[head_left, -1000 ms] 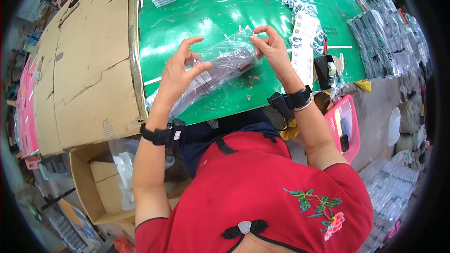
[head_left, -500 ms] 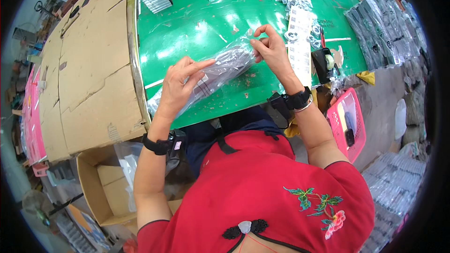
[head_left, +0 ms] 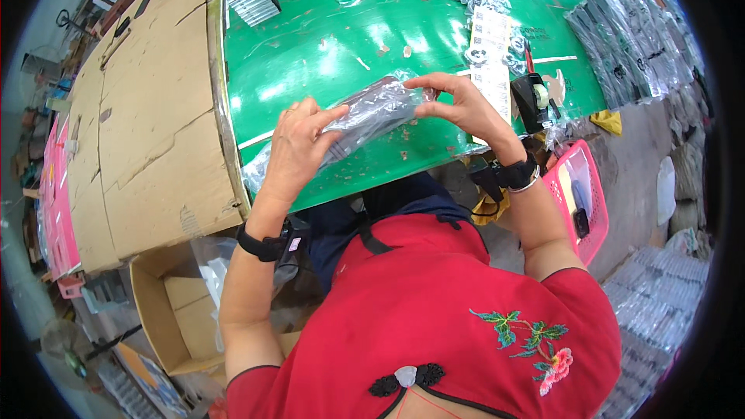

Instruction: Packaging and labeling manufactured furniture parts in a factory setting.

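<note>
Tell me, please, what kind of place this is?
Probably a small packing workshop. On the green table lie stacks of bagged dark parts and a tape dispenser; flattened cardboard lies beside it. The left hand and right hand hold a clear plastic bag.

top: red short-sleeved, embroidered flower spray with green leaves at lower right of frame, black knotted frog fastening with pale button at collar | under it: dark blue garment | left wrist: black watch-like band (head_left: 262, 247) | right wrist: black band beside a thin silver bangle (head_left: 518, 176)
</note>
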Available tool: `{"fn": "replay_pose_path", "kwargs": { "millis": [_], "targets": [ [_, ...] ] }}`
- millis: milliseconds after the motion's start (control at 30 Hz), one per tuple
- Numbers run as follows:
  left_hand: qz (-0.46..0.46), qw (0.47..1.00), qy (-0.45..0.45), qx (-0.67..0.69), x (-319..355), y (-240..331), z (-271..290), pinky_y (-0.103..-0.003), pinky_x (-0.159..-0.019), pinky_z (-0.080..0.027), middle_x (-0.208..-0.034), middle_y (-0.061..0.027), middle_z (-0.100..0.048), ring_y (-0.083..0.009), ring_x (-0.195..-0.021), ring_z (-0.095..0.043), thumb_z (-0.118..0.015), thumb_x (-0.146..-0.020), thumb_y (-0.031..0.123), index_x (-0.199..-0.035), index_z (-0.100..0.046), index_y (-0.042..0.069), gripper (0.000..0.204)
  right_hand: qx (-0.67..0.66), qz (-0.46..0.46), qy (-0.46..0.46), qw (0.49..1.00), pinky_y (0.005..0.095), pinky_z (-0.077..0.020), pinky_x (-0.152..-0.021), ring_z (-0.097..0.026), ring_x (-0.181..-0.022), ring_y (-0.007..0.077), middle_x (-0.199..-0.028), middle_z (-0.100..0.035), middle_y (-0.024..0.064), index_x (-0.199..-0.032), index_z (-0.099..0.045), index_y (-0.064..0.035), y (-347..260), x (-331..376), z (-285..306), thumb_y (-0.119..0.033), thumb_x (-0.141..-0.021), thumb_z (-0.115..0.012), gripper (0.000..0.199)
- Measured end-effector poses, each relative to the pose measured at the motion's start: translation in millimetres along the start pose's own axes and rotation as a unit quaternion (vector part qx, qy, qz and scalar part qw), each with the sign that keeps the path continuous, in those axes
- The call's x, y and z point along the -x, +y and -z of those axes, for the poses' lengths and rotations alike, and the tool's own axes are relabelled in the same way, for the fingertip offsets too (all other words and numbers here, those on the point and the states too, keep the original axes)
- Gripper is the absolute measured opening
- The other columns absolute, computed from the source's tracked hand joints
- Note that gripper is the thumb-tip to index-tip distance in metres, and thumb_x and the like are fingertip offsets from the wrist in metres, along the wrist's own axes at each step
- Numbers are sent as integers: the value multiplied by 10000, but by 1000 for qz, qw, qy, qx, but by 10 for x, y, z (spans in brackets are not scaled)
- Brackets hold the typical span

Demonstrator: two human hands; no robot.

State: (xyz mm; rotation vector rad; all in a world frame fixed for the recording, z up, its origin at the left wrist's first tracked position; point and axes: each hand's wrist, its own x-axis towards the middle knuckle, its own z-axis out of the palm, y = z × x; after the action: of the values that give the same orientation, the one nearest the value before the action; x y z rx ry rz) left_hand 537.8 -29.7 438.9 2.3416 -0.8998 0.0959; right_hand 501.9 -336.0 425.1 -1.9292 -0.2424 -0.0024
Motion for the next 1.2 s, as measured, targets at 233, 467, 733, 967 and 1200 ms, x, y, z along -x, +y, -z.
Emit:
{"fn": "replay_pose_path", "kwargs": {
  "millis": [233,467,733,967,1200],
  "targets": [
    [23,996,-42,73,-58,-19,30,-371,-844,-456,-895,-70,-581,-251,-905,-574,-740,-862,125,-1088,-794,132,233,182,74,-41,980,375,-473,-768,-574,-824,238,-854,-626,79,-1006,-760,-62,37,5,64,-244,-868,-777,230],
    [30,989,-82,117,-122,-134,46,-345,-875,-463,-983,-68,-655,-243,-950,-598,-726,-905,149,-949,-750,28,132,133,260,6,956,338,-497,-798,-623,-876,209,-867,-661,60,-881,-692,-7,260,-109,-17,-211,-948,-698,215],
    [47,993,19,110,-196,-281,-121,-378,-820,-470,-900,-79,-643,-268,-918,-602,-715,-913,214,-896,-734,27,189,-103,-29,6,994,268,-499,-755,-616,-808,79,-864,-695,15,-943,-695,14,306,-166,-146,-230,-1001,-659,254],
    [92,991,25,95,-181,-364,-256,-391,-750,-463,-823,-103,-605,-291,-846,-602,-710,-909,210,-844,-709,26,196,205,152,46,966,342,-493,-882,-641,-983,206,-962,-713,33,-973,-719,-50,-15,-328,-57,-253,-885,-778,229],
    [103,986,104,79,-165,-305,-397,-424,-711,-462,-823,-111,-621,-323,-794,-606,-684,-937,237,-853,-651,36,221,80,126,-2,989,354,-503,-899,-660,-983,222,-1063,-729,59,-954,-704,-28,300,-551,-254,-206,-897,-761,196]
  ]
}}
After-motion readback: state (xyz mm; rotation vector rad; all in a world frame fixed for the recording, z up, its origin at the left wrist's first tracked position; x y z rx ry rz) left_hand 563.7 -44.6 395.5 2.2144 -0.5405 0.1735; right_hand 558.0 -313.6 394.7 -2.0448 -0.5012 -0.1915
